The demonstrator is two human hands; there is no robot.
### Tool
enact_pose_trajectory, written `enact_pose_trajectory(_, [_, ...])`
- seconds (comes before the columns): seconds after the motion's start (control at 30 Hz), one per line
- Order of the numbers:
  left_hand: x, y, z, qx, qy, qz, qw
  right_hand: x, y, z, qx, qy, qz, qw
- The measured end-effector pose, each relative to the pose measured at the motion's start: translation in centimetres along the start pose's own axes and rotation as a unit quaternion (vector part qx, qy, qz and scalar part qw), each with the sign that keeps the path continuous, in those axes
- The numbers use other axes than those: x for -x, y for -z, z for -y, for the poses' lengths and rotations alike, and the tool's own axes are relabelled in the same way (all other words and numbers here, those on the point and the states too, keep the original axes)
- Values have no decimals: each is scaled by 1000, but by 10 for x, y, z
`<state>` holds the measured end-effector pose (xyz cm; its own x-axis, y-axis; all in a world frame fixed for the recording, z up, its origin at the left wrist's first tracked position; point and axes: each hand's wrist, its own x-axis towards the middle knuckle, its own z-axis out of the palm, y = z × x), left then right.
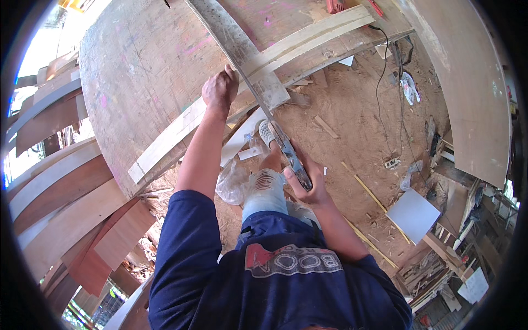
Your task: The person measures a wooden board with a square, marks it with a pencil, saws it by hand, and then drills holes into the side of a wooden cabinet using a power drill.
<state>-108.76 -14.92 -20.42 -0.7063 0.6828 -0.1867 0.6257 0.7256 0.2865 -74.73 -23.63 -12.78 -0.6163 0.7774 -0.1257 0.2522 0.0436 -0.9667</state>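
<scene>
My left hand (220, 88) is closed, knuckles up, above the near edge of the large worn wooden tabletop (148, 60). Its thumb side lies against a long thin dark-edged strip (250, 88) that slants from the far side of the table toward me. What the curled fingers grip is hidden. In my right hand (309, 179) is a long, narrow, worn grey-and-black tool (289, 151), its kind unclear. That tool's far end meets the near end of the strip. Under the strip, a grey stained board (272, 91) juts past the table edge.
Pale wooden strips (313, 36) run along the table's near edge. A red tool (334, 5) sits at the far side. Black cables (379, 88) hang to the dirt floor. A clear plastic bag (231, 184) lies by my leg. Boards (60, 192) are stacked at left; a large panel (467, 93) stands right.
</scene>
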Motion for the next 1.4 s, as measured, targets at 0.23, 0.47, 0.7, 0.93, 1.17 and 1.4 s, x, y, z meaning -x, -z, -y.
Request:
enact_pose_trajectory(0.23, [-3,-1,1,-18,-23,-16,999,71,22,-18,-48,0,-27,998])
enact_pose_trajectory(0.47, [-1,7,-3,-1,-8,0,1000,-10,1,-2,-5,17,-8,1000])
enact_pose_trajectory(0.7, [0,8,1,3,-20,-8,1000,88,33,-22,-43,-3,-8,999])
enact_pose_trajectory(0.93, [1,11,0,6,-24,-7,1000,-19,-3,-12,-24,48,-8,999])
enact_pose_trajectory(1.17, [0,-1,-4,22,-34,-42,998,92,38,-44,-46,-5,-33,998])
enact_pose_trajectory(1.4, [0,4,2,6,-24,-15,1000,-20,6,-18,-24,0,0,1000])
